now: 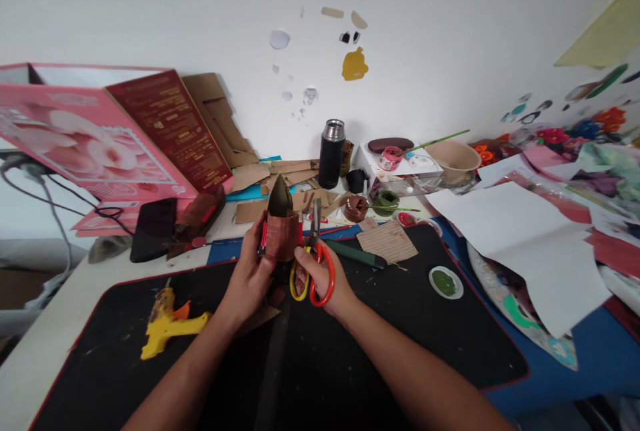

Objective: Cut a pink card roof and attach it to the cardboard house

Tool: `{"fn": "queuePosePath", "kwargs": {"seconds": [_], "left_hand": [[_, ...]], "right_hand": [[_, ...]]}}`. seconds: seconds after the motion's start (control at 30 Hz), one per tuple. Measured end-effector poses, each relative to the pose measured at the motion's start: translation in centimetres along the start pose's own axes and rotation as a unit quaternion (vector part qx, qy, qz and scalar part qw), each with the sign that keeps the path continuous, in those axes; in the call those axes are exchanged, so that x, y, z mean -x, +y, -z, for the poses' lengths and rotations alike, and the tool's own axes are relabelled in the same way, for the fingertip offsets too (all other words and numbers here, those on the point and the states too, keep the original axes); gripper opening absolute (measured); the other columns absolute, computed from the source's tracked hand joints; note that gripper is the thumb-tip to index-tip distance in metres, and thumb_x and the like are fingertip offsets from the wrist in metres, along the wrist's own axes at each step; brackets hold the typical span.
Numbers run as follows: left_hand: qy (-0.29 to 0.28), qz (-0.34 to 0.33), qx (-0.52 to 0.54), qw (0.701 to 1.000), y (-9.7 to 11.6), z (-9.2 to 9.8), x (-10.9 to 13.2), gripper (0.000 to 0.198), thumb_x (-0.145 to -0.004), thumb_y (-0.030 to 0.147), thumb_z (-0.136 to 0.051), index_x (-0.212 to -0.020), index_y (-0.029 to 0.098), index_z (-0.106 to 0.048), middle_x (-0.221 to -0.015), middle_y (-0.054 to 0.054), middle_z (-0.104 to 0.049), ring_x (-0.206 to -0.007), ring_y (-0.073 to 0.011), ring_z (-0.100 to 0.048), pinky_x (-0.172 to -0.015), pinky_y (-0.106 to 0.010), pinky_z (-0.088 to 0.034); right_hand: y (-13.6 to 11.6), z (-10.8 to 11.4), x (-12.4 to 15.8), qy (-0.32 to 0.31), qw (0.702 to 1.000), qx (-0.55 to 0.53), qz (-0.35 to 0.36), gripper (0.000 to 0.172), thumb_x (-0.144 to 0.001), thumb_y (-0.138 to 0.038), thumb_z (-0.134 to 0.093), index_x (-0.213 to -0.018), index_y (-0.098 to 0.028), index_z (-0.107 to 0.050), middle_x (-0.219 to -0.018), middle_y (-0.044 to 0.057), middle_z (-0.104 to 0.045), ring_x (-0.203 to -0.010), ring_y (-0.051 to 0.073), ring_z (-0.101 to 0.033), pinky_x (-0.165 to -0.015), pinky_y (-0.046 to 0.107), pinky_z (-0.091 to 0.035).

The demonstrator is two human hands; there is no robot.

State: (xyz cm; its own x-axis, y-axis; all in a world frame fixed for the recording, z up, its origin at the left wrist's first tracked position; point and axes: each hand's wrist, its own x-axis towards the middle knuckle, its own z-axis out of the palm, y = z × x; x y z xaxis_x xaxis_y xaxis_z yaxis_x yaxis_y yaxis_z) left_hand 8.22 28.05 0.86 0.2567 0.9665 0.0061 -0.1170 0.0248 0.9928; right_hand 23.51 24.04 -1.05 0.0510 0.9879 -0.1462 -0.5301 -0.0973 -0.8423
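My left hand (pixel 253 274) is closed around a small brown-painted cardboard piece (pixel 283 234). A dark green, pointed leaf-like shape (pixel 280 199) sticks up from its top, and bits of red show at its sides. In my right hand (pixel 337 281) is a pair of scissors (pixel 314 254) with one yellow and one red handle loop. Its blades point up, just right of the brown piece; whether they touch it I cannot tell. Both hands are over the black mat (pixel 400 351). Behind the scissors lies a dark green cutter-like tool (pixel 356 255).
A yellow glue gun (pixel 170 324) lies at the left, near a black phone (pixel 153 230). A black flask (pixel 331 154), paint jars (pixel 356 208) and cardboard scraps stand or lie at the back. A lid of green paint (pixel 446 282) and white paper (pixel 525 244) are at the right.
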Motion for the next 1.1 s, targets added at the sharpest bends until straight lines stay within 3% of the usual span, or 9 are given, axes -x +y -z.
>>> {"fn": "queuePosePath", "kwargs": {"seconds": [0.13, 0.27, 0.43, 0.57, 0.73, 0.9, 1.0, 1.1], "left_hand": [[0.027, 0.004, 0.058, 0.998, -0.3, 0.1, -0.5, 0.072, -0.096, 0.073, -0.059, -0.153, 0.028, -0.059, -0.157, -0.011, -0.060, -0.150, -0.0368, -0.050, -0.118, -0.050, -0.049], [0.082, 0.046, 0.076, 0.993, -0.3, 0.1, -1.1, 0.055, -0.093, 0.060, -0.072, -0.139, 0.029, -0.071, -0.152, -0.007, -0.066, -0.142, -0.0342, -0.058, -0.113, -0.045, -0.051], [0.089, 0.058, 0.157, 0.982, -0.1, 0.0, -1.7, 0.047, -0.079, 0.041, -0.089, -0.123, 0.027, -0.076, -0.137, -0.006, -0.074, -0.127, -0.0289, -0.068, -0.102, -0.036, -0.056], [0.070, 0.088, 0.217, 0.970, 0.2, 0.3, -2.0, 0.062, -0.076, 0.028, -0.090, -0.135, 0.026, -0.071, -0.130, -0.007, -0.077, -0.108, -0.0236, -0.074, -0.092, -0.032, -0.058], [0.008, 0.129, 0.244, 0.961, 0.7, 0.9, -2.0, 0.040, -0.076, 0.023, -0.088, -0.115, 0.017, -0.079, -0.120, -0.010, -0.081, -0.104, -0.0247, -0.076, -0.092, -0.031, -0.059], [-0.029, 0.155, 0.267, 0.951, 0.9, 1.1, -1.8, 0.038, -0.084, 0.026, -0.084, -0.121, 0.022, -0.078, -0.125, -0.006, -0.080, -0.106, -0.0232, -0.076, -0.089, -0.029, -0.060], [-0.022, 0.149, 0.289, 0.945, 1.0, 1.5, -2.1, 0.034, -0.085, 0.023, -0.082, -0.120, 0.022, -0.077, -0.121, -0.005, -0.081, -0.102, -0.0211, -0.077, -0.088, -0.028, -0.061], [0.026, 0.111, 0.330, 0.937, 1.3, 2.3, -2.7, 0.028, -0.092, 0.023, -0.074, -0.119, 0.024, -0.076, -0.121, -0.004, -0.081, -0.102, -0.0202, -0.077, -0.090, -0.030, -0.062]], "right_hand": [[-0.4, 0.3, 0.0, 0.010, 1.000, -0.004, -0.005, 0.058, -0.079, -0.069, -0.085, -0.091, -0.023, -0.051, -0.052, -0.010, -0.054, -0.038, 0.011, -0.051, -0.040, 0.022, -0.046], [-0.5, 0.4, 0.0, 0.005, 1.000, -0.003, -0.004, 0.059, -0.079, -0.069, -0.085, -0.088, -0.023, -0.050, -0.052, -0.010, -0.054, -0.038, 0.010, -0.051, -0.040, 0.022, -0.046], [-0.2, 0.4, 0.0, -0.014, 1.000, 0.000, -0.013, 0.058, -0.078, -0.066, -0.087, -0.090, -0.023, -0.051, -0.051, -0.011, -0.054, -0.037, 0.011, -0.050, -0.039, 0.022, -0.046], [-0.1, 0.5, 0.1, -0.023, 1.000, -0.002, -0.019, 0.057, -0.079, -0.066, -0.087, -0.092, -0.023, -0.051, -0.050, -0.011, -0.053, -0.037, 0.011, -0.051, -0.040, 0.022, -0.047], [-0.4, 0.5, 0.2, -0.040, 0.999, -0.002, -0.019, 0.057, -0.080, -0.067, -0.085, -0.091, -0.023, -0.050, -0.051, -0.011, -0.053, -0.038, 0.011, -0.052, -0.040, 0.022, -0.046], [-0.2, 0.5, 0.1, -0.047, 0.999, -0.006, -0.023, 0.057, -0.079, -0.066, -0.086, -0.091, -0.024, -0.050, -0.051, -0.011, -0.054, -0.037, 0.011, -0.051, -0.040, 0.022, -0.047], [-0.2, 0.6, 0.1, -0.039, 0.999, -0.011, -0.027, 0.057, -0.080, -0.070, -0.084, -0.093, -0.023, -0.054, -0.051, -0.009, -0.056, -0.037, 0.011, -0.050, -0.039, 0.022, -0.047], [-0.6, 0.7, 0.3, -0.033, 0.999, -0.020, -0.035, 0.067, -0.081, -0.078, -0.078, -0.106, -0.018, -0.062, -0.054, -0.006, -0.060, -0.037, 0.011, -0.050, -0.038, 0.021, -0.045]]}}
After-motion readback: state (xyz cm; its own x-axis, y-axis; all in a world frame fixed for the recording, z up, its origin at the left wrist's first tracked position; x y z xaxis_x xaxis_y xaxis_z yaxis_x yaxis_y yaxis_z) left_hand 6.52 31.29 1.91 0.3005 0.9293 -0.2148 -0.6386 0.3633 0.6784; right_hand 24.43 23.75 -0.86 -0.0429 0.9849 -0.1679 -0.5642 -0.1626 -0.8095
